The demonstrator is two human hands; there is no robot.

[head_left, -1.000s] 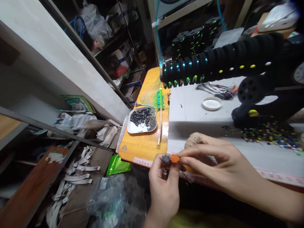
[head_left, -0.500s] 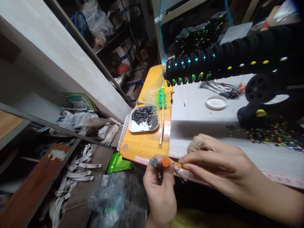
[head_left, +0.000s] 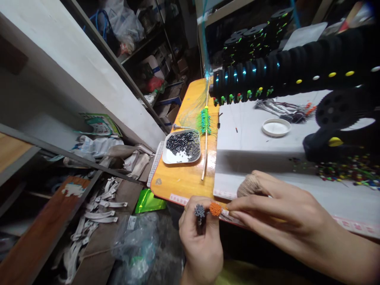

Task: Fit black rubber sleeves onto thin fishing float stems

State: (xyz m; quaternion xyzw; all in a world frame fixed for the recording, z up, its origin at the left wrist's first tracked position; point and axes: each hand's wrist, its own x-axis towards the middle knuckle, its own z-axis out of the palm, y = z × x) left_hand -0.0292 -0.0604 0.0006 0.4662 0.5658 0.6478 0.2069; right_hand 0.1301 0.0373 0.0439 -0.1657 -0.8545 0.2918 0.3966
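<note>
Spread wider apart than a second ago, the grey bundle (head_left: 199,210) and orange bundle (head_left: 215,209) sit gripped in the left hand (head_left: 203,247), where a slackened hold could spill both. Just beside, the right hand (head_left: 287,209) pinches, its contents unclear. Beyond, a careless reach could tip the tray (head_left: 173,158).

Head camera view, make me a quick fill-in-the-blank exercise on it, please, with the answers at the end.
The left hand holds a grey-tipped bundle beside another bundle whose tips are ____.
In the picture, the thin stick lies to the ____ of the white tray.
The shallow round dish is colored ____.
The shiny packet is ____.
Missing words: orange; right; white; green.
</note>
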